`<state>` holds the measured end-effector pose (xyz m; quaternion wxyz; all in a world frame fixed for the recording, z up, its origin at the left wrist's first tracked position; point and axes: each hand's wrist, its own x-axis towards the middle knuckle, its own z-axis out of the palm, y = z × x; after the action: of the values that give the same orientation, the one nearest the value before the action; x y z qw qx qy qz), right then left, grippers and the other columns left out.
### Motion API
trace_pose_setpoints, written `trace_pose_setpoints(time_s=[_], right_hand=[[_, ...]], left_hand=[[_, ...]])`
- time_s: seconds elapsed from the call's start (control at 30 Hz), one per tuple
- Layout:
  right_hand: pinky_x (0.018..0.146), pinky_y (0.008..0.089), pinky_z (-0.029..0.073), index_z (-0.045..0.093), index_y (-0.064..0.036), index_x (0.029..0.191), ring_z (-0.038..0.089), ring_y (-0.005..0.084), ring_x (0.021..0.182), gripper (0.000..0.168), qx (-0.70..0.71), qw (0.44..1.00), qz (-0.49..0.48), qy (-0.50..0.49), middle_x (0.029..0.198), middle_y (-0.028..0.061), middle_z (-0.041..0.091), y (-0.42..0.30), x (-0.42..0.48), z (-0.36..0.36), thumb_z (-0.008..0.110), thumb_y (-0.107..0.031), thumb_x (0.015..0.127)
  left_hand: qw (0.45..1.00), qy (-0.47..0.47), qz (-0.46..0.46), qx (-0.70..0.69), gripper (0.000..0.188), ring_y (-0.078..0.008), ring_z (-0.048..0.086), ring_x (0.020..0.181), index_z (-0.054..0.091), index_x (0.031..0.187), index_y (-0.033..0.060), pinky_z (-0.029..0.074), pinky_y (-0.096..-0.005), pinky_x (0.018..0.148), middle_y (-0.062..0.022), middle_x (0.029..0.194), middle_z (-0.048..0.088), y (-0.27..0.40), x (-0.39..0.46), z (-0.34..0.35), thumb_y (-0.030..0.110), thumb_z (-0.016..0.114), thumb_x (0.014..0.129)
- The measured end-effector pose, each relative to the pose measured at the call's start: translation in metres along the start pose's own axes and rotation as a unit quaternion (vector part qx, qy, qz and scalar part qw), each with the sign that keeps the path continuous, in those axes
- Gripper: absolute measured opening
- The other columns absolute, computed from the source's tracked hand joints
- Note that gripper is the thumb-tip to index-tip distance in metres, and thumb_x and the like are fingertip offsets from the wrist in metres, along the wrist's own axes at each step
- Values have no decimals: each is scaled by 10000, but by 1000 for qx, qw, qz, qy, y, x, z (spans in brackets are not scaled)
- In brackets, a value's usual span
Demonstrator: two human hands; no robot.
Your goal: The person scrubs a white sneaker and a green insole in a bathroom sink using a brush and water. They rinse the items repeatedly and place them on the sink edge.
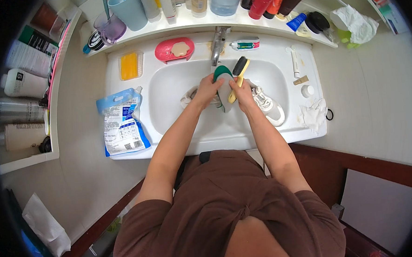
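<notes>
Over a white sink basin (206,125), my left hand (206,90) grips the left side of a grey and green shoe insole (224,87). My right hand (243,93) holds a scrubbing brush (240,68) with a yellow handle and dark bristles, its bristle end pointing up; my right fingers also touch the insole's right edge. A white and grey sneaker (269,106) lies in the basin to the right, partly behind my right hand. Another light shoe (187,97) is at the left, mostly hidden by my left hand. The chrome faucet (217,46) stands just beyond the insole.
A blue and white pouch (125,129) lies on the left rim. Behind the basin are a pink soap dish (163,50), a yellow bar in a clear tray (129,65) and a toothpaste tube (250,44). Crumpled tissue (313,115) sits right. A shelf (186,27) holds several bottles and cups.
</notes>
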<state>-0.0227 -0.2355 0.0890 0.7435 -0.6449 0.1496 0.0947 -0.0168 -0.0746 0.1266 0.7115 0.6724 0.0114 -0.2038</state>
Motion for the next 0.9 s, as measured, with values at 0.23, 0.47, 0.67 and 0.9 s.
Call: trace_pose_setpoints(time_s=[0.23, 0.47, 0.67, 0.9], right_hand=[[883, 336, 450, 479, -25, 1207, 559, 190, 1031, 421, 121, 984, 123, -45, 1138, 88, 554, 3, 7, 13, 682, -68, 841], [786, 370, 487, 514, -71, 1075, 574, 199, 855, 254, 255, 939, 230, -12, 937, 44, 560, 20, 33, 37, 651, -36, 863], [665, 346, 466, 526, -75, 1028, 549, 177, 768, 259, 179, 961, 206, 41, 871, 35, 525, -1, 22, 23, 674, -65, 816], [777, 380, 532, 564, -89, 1064, 633, 220, 906, 238, 315, 925, 159, 137, 1007, 65, 640, -38, -26, -73, 645, -166, 854]], left_hand=[[970, 67, -97, -215, 399, -180, 617, 953, 571, 1210, 16, 503, -331, 792, -69, 1066, 643, -7, 21, -35, 299, 599, 930], [930, 169, 40, 323, 258, -270, 638, 958, 702, 992, 76, 491, -370, 842, -121, 977, 693, -61, -16, -95, 259, 599, 842], [744, 60, 184, 640, 219, -325, 631, 932, 690, 905, 55, 499, -464, 830, -98, 974, 675, -71, -26, -89, 246, 626, 820], [869, 136, -160, 447, 591, -368, 607, 1039, 459, 1218, -102, 483, -450, 895, -250, 1065, 619, -76, 32, -44, 308, 634, 830]])
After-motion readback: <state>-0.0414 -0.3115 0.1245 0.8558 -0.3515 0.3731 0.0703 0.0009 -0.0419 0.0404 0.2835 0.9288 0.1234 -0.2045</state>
